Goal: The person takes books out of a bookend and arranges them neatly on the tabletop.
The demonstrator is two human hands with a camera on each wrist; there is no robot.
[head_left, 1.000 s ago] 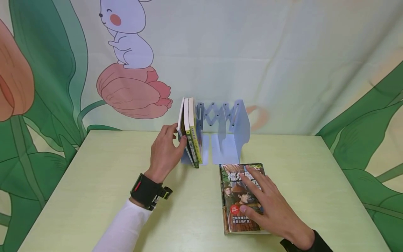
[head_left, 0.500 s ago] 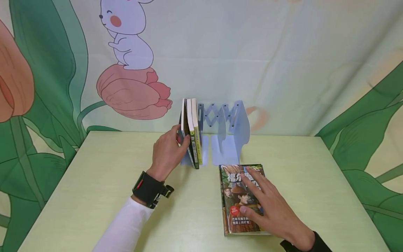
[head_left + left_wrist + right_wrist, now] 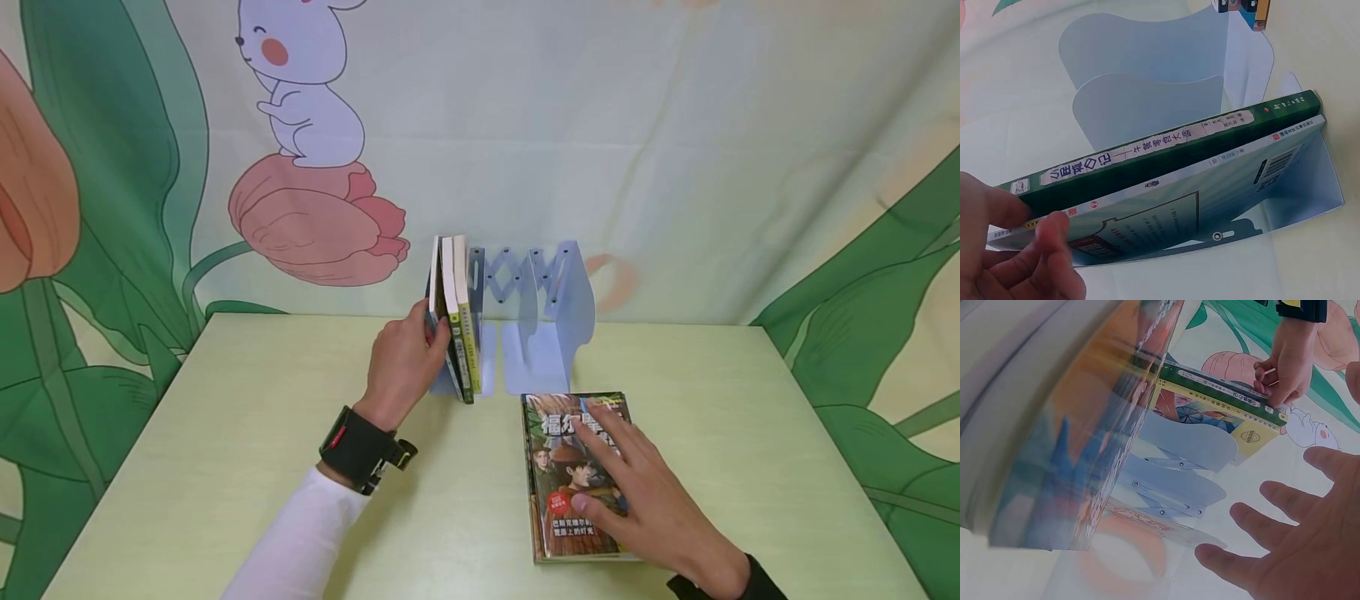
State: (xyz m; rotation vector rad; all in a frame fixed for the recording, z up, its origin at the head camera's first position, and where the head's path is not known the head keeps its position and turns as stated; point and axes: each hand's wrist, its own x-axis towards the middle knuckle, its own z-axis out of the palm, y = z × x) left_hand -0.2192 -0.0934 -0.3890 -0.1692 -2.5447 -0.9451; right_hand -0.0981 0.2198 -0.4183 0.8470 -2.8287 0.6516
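Near the table's back edge stands a blue metal expanding bookend [image 3: 581, 308]. Upright in its left side are a light-blue book [image 3: 1147, 219], a green-spined book [image 3: 1166, 147] and a yellow-spined book [image 3: 471, 346], leaning slightly. My left hand [image 3: 405, 354] pinches the light-blue book near its top, thumb by the green spine and fingers along the outer cover. Nearer to me, my right hand [image 3: 637, 475] lies with spread fingers over a stack of paperbacks [image 3: 551, 483], whose top cover is dark with figures on it. Up close, the right wrist view shows the stack's edge.
The bookend's right section, with two panels, holds no books. A pale table [image 3: 247, 417] extends to both sides of the stack. Behind it hangs a cloth backdrop [image 3: 675, 167] printed with a rabbit, flowers and leaves.
My left hand has shifted slightly right and the books it touches have tipped a little more upright. My right hand has stayed on the stack.
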